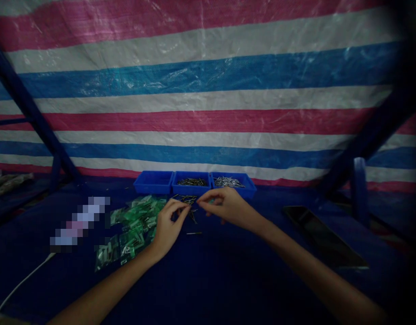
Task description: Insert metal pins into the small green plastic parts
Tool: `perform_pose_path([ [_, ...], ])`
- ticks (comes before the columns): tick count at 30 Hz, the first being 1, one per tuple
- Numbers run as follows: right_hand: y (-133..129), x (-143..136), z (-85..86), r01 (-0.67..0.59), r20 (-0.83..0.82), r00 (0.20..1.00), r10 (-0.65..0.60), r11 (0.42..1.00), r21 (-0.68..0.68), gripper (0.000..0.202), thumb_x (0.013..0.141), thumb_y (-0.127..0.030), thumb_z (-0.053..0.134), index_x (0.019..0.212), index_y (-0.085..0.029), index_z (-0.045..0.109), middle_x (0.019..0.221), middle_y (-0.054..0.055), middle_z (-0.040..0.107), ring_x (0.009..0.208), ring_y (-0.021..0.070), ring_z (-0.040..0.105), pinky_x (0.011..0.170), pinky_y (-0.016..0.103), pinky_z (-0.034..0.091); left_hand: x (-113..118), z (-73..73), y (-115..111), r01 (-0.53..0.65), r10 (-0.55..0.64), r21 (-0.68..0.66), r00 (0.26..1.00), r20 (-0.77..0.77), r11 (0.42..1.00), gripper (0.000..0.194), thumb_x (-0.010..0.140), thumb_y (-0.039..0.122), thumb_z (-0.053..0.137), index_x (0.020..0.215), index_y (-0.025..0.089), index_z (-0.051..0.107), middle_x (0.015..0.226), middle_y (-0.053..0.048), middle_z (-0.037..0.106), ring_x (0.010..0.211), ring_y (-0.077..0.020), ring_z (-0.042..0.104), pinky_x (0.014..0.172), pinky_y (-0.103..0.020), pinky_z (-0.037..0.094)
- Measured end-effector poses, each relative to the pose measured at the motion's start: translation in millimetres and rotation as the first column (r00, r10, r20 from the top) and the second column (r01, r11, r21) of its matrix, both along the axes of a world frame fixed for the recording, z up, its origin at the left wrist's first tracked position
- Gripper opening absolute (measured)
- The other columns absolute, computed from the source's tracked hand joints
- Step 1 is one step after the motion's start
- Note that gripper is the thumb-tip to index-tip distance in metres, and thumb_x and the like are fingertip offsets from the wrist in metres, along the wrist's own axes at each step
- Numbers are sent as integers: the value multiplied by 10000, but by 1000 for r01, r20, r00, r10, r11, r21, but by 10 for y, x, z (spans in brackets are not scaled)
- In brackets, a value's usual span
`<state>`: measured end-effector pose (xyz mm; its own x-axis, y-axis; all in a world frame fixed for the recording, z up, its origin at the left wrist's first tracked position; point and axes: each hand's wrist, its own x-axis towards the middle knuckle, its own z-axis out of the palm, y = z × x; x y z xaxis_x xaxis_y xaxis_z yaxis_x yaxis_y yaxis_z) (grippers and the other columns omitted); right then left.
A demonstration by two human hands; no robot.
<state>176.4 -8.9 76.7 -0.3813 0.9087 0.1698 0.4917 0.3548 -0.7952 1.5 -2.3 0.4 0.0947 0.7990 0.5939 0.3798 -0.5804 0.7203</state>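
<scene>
My left hand (169, 224) is closed, thumb and fingertips pinched together beside a loose pile of thin metal pieces (193, 216) that look like screws. Facing it, my right hand (230, 206) also has its thumb and fingers brought together, slightly apart from the left fingertips. Whatever sits in either pinch is too small and dark to make out. One thin piece (194, 233) lies alone on the blue surface, nearer to me. Left of my left hand spreads a heap of small plastic bags (140, 216), green and clear, with small parts inside.
Three blue bins stand in a row behind my hands: a left bin (153, 182), a middle bin (190, 189) with brownish thin pieces and a right bin (250, 185) with silvery ones. A dark flat tablet-like device (323, 234) lies right. A white cable (25, 277) runs at left.
</scene>
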Motion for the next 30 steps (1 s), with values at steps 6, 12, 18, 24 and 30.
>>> perform_pose_path([
  [6, 109, 98, -163, 8, 472, 858, -201, 925, 380, 197, 694, -170, 537, 794, -241, 691, 785, 18, 694, 716, 198, 627, 583, 301, 440, -59, -4, 65, -38, 38, 2, 999, 37, 999, 161, 796, 277, 541, 783, 181, 669, 775, -24, 568, 715, -133, 530, 619, -247, 410],
  [12, 35, 61, -52, 27, 504, 833, -229, 926, 377, 193, 745, -255, 517, 835, -223, 685, 750, 23, 693, 708, 196, 634, 571, 281, 416, -10, -19, -8, 78, -76, 21, 992, -99, 997, 222, 853, 254, 450, 849, 173, 657, 802, -45, 585, 774, -145, 551, 693, -269, 425],
  [18, 29, 118, 32, 98, 402, 880, -253, 925, 367, 199, 751, -333, 540, 739, -193, 682, 652, 33, 670, 603, 167, 612, 528, 261, 401, -108, 37, -36, 378, -260, 57, 731, -631, 924, 226, 788, 381, 538, 873, 199, 641, 835, -37, 605, 795, -164, 559, 733, -302, 393],
  [24, -14, 108, 181, 96, -79, 992, -100, 994, -51, 459, 807, -513, 415, 594, -154, 605, 410, -4, 540, 287, 67, 419, 316, 193, 297, -153, 41, 27, 402, -343, -85, 632, -695, 912, 443, 626, 556, 609, 882, 196, 597, 820, -19, 585, 757, -175, 556, 680, -270, 394],
  [30, 41, 80, 141, -192, -665, 736, -125, 904, -383, 472, 831, -472, 379, 443, -204, 390, 273, -108, 290, 240, 34, 166, 588, 263, 500, -126, -20, 46, 420, -402, -136, 648, -647, 897, 292, 740, 474, 542, 773, 184, 564, 713, 4, 543, 678, -142, 526, 626, -241, 380],
])
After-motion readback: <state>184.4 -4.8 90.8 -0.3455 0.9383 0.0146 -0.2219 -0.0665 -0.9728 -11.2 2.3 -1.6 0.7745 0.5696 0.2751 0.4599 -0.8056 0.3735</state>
